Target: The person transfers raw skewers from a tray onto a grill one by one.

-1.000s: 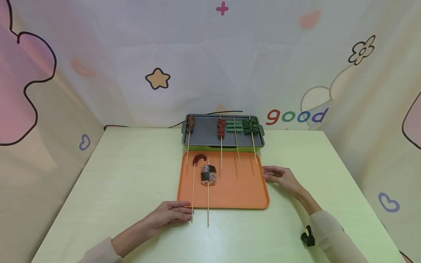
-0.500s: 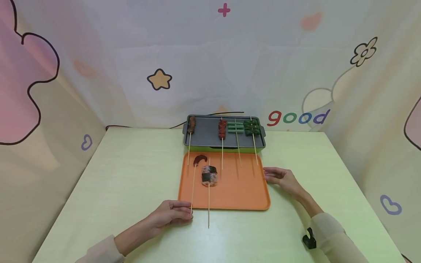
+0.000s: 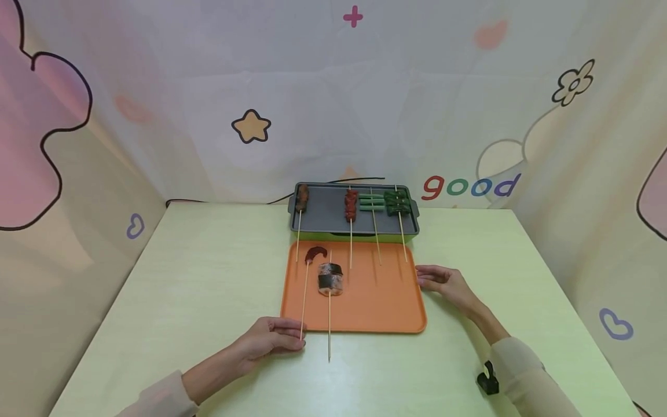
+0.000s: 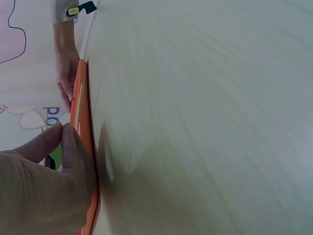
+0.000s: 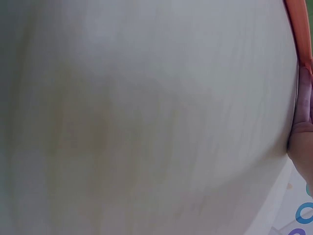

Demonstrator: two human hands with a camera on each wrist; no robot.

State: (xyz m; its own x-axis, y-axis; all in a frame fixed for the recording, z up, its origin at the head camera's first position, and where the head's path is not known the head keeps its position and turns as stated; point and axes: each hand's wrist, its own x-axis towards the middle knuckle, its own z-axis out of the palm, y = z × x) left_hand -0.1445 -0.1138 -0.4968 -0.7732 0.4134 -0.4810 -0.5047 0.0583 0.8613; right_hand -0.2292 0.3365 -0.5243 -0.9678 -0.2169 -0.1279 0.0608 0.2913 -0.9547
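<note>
My left hand [image 3: 268,340] pinches the lower end of a skewer between thumb and finger at the tray's front left corner. That skewer carries a curled dark red piece [image 3: 315,253], which lies over the orange tray [image 3: 383,307]. In the left wrist view, the thumb and fingertip of the left hand [image 4: 49,171] meet close beside the tray's edge. A second skewer with a black-and-white banded piece [image 3: 330,280] lies on the tray, its stick reaching past the front rim. At the right rim, my right hand [image 3: 450,285] touches the tray with extended fingers [image 5: 304,95].
Behind the tray stands a grey-topped grill [image 3: 325,217] with a green base. On it lie a brown skewer [image 3: 302,198], a red meat skewer [image 3: 351,205], a green-stick skewer [image 3: 372,202] and a dark green leafy skewer [image 3: 397,202], their sticks over the tray.
My left thumb and fingers have closed on the end of the skewer with the curled piece, and its lower end has shifted slightly left. The right hand stays at the tray's rim.
</note>
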